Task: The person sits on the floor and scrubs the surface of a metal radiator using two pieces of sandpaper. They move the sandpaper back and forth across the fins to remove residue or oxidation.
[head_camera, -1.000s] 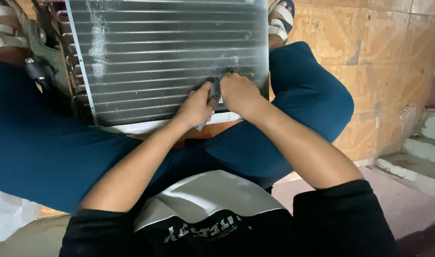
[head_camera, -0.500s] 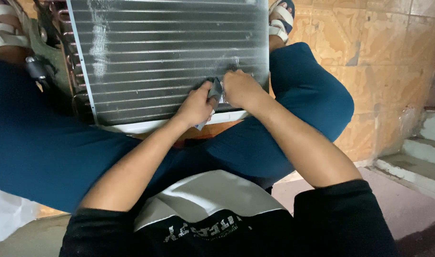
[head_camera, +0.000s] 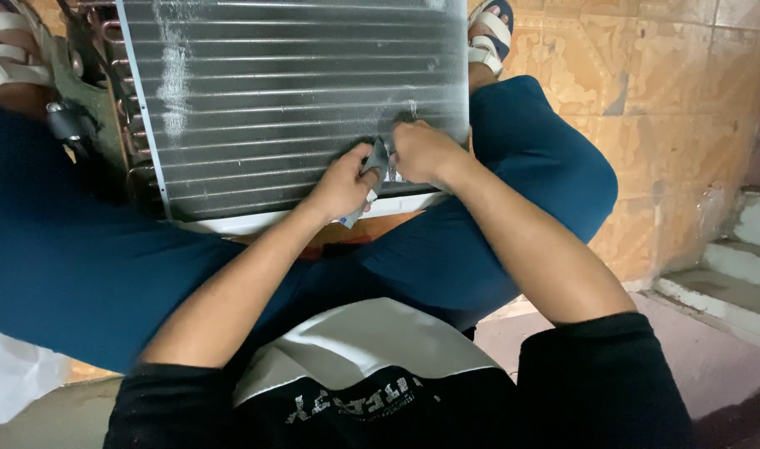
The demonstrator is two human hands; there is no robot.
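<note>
Seated on the floor, legs in blue trousers (head_camera: 81, 266) spread either side of a finned metal coil panel (head_camera: 297, 100) propped upright between the knees. Left hand (head_camera: 340, 187) curled around a small grey cloth (head_camera: 377, 162), fingers closed on it, pressing it against the lower fins near the panel's white bottom edge (head_camera: 255, 220). Right hand (head_camera: 426, 151) touching the same cloth from the other side, fingers bent over the fins — whether pinching the cloth or only steadying it cannot be told.

Compared with a second ago, next to nothing moved: both hands on the same lower-right patch of fins, the cloth between them, perhaps a slight shuffle of the knuckles. Suggests slow, local rubbing on one spot rather than long strokes across the face.

Whitish dusty streaks higher up the fins, one strong band near the left side (head_camera: 174, 75). Copper tube bends (head_camera: 122, 108) showing at the panel's left edge. Sandalled feet at top left (head_camera: 6, 58) and top right (head_camera: 490, 33), tan tiled floor (head_camera: 679, 100) beyond, pale steps (head_camera: 729, 283) at right.
</note>
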